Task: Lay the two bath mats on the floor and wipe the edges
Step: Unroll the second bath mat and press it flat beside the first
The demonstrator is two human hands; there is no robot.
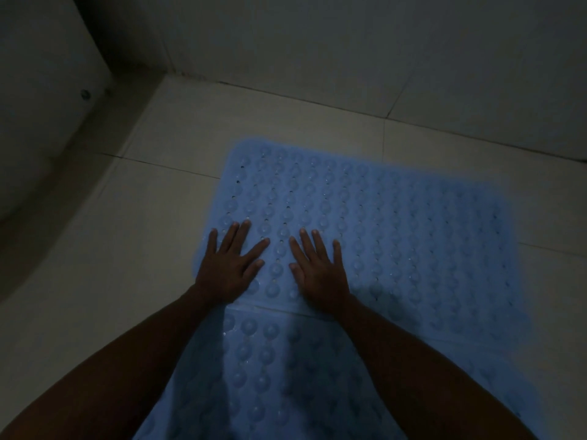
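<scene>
Two light blue rubber bath mats with suction bumps and small holes lie flat on the tiled floor. The far mat [397, 223] reaches toward the wall. The near mat [270, 369] lies below it, and their edges meet in a seam just under my wrists. My left hand [230, 265] presses flat on the far mat's near left corner, fingers spread. My right hand [320, 271] presses flat beside it, fingers straight. No cloth is in view.
Pale floor tiles [152, 236] surround the mats. A white curved fixture [41, 100] stands at the left. A tiled wall [381, 42] rises behind the far mat. The room is dim.
</scene>
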